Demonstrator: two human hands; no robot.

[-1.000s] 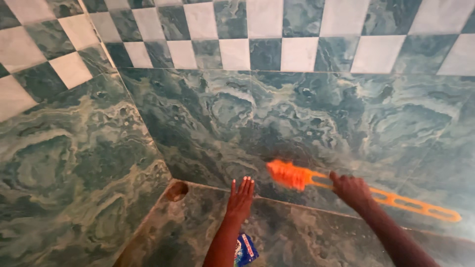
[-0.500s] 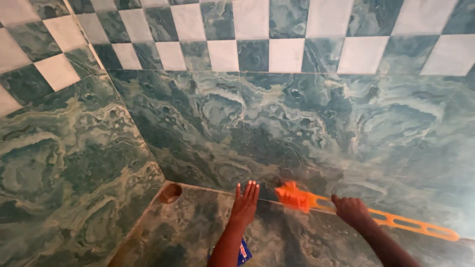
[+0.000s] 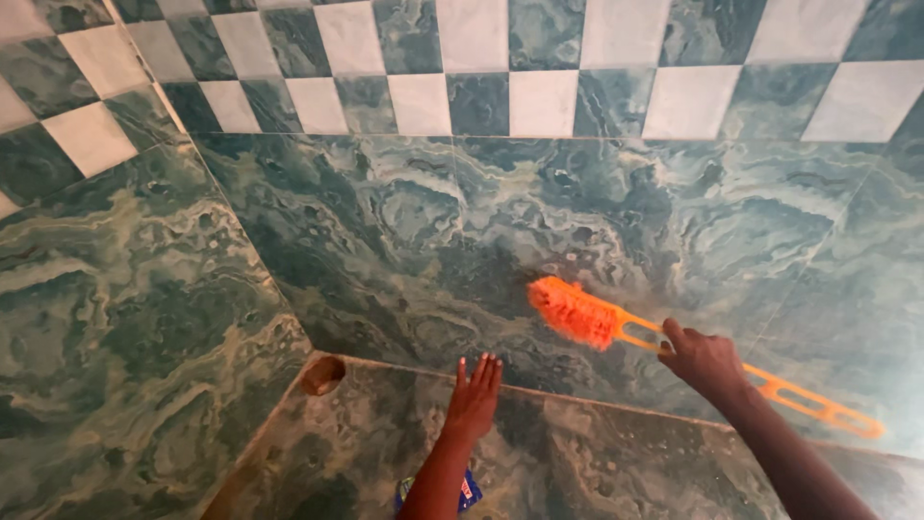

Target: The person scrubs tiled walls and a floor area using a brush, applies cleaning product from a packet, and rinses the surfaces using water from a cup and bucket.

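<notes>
Right hand (image 3: 705, 359) fingers clamped on orange scrub brush (image 3: 616, 327), bristles against green marble wall tile (image 3: 404, 221) beyond the fingertips; left hand (image 3: 474, 397) flat, fingers spread on floor (image 3: 597, 462).

Tiled bathroom corner: green marbled wall tiles (image 3: 404, 231), floor drain hole (image 3: 322, 375).

Bright orange brush (image 3: 577, 313), bristles and slotted handle both, over at 3 o'clock. The wall tiles (image 3: 404, 221) are swirly green marble with cream veins, and up at 12 o'clock there's a green-and-white checkerboard band (image 3: 539, 67). Blue packet (image 3: 469, 489) with some red at 6 o'clock.
</notes>
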